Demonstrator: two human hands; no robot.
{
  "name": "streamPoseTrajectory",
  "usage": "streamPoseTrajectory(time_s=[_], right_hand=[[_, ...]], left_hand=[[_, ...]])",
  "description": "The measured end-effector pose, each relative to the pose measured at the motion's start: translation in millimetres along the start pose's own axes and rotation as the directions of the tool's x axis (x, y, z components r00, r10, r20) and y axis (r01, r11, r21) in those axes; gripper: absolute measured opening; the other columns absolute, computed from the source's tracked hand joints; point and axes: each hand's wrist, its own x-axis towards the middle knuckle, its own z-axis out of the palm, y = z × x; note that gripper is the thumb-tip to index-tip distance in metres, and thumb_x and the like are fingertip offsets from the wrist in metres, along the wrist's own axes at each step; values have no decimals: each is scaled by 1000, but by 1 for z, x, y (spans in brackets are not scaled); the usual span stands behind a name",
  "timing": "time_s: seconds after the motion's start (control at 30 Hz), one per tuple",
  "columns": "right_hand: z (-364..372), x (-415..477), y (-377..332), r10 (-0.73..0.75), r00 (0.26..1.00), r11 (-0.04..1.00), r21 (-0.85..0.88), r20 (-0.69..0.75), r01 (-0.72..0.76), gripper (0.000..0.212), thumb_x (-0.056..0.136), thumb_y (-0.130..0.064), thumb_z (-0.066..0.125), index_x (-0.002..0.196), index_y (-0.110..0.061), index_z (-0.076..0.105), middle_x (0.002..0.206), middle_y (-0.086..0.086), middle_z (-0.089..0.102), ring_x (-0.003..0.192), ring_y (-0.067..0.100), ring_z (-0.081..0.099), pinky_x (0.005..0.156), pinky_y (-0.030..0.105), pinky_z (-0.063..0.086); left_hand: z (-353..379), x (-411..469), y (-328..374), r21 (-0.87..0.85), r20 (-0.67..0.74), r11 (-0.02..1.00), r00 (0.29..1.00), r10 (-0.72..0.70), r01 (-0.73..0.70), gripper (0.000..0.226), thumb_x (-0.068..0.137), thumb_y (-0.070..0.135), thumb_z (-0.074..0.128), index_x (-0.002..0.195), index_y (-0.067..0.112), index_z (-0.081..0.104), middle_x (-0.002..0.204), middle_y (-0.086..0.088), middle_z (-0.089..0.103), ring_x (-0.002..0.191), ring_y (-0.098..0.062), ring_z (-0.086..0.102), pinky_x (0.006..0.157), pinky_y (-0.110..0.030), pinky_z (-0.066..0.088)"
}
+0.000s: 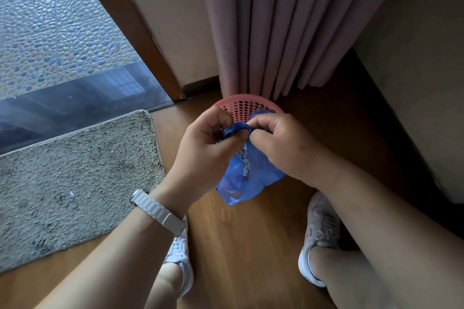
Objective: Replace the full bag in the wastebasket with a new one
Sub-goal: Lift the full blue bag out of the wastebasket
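Blue plastic bag (247, 170), bulging with pale scraps, hangs between my two hands above the wooden floor (241, 246), its gathered neck pinched shut in both. My left hand (208, 148) closes fingers and thumb on the twisted top; my right hand (278, 143) clamps the same neck just beside it. Behind the bag stands the pink perforated wastebasket (244, 105), partly hidden by my hands, touching the mauve curtain (276, 27). A grey shaggy mat (70, 178) lies left, well apart. White watch strap (158, 211) circles my left wrist; white sneakers (319, 231) below. No writing is legible.
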Motion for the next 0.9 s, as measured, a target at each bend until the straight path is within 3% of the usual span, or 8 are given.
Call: streamPoseTrajectory(time_s=[0.07, 0.17, 0.27, 0.37, 0.5, 0.67, 0.77, 0.9], right_hand=[[-1, -1, -1, 37, 996, 999, -3, 80, -37, 12, 89, -13, 56, 89, -18, 67, 69, -8, 61, 68, 3, 58, 58, 17, 45], [2, -1, 2, 39, 986, 999, -15, 164, -37, 10, 87, -14, 63, 95, -20, 65, 87, 3, 69, 88, 17, 67, 77, 39, 57], [3, 0, 3, 48, 983, 998, 34, 178, -55, 17, 87, -9, 65, 102, -16, 64, 95, 7, 70, 95, 19, 67, 87, 47, 55], [1, 4, 7, 25, 989, 992, 121, 148, -43, 37, 81, -6, 70, 113, -19, 58, 104, 9, 69, 103, 21, 66, 92, 49, 53], [3, 4, 10, -44, 992, 983, 185, 122, 21, 67, 68, -4, 64, 128, -28, 47, 112, 13, 66, 106, 27, 65, 90, 52, 53], [11, 2, 7, -230, 972, 964, 128, -38, 233, 22, 82, -2, 69, 96, -18, 63, 103, 0, 66, 105, 15, 63, 93, 35, 53], [11, 3, 4, -263, 956, 955, 105, -132, 277, 14, 86, -5, 67, 90, -18, 64, 93, -6, 67, 95, 10, 65, 85, 23, 53], [11, 3, 6, -262, 949, 961, 42, -173, 273, 7, 91, -12, 61, 95, -18, 62, 93, -8, 66, 96, 10, 64, 86, 24, 54]], left_hand=[[-1, 1, -3, -5, -16, 1000, 1000, -20, 20, 28, 73, 15, 73, 65, 31, 52, 65, -2, 53, 65, -24, 52, 60, -39, 43], [0, 2, -7, -15, -25, 999, 999, -35, 34, 28, 73, 15, 74, 65, 30, 52, 66, -3, 53, 66, -22, 52, 60, -36, 43], [1, 2, -7, -8, -18, 999, 999, -39, 39, 27, 73, 18, 74, 65, 31, 51, 65, 0, 52, 66, -19, 51, 59, -33, 43], [0, 5, -7, -8, -65, 998, 996, -63, 63, 30, 77, 9, 70, 64, 26, 49, 61, 5, 51, 58, -9, 51, 53, -21, 42], [2, 7, -8, -67, -110, 988, 983, -144, 137, 34, 82, 4, 71, 64, 22, 48, 58, 5, 51, 56, -10, 50, 51, -22, 42], [2, 8, -7, -203, -85, 959, 972, -219, 198, 28, 78, 2, 67, 66, 25, 56, 68, -3, 60, 65, -17, 58, 56, -28, 47], [4, 6, -4, -329, -34, 918, 968, -248, 223, 18, 86, -3, 63, 79, 14, 60, 73, -3, 67, 68, -14, 66, 61, -24, 51], [2, 5, -5, -363, -44, 906, 968, -247, 215, 4, 86, 9, 65, 85, 13, 63, 81, -8, 68, 76, -19, 66, 68, -32, 52]])
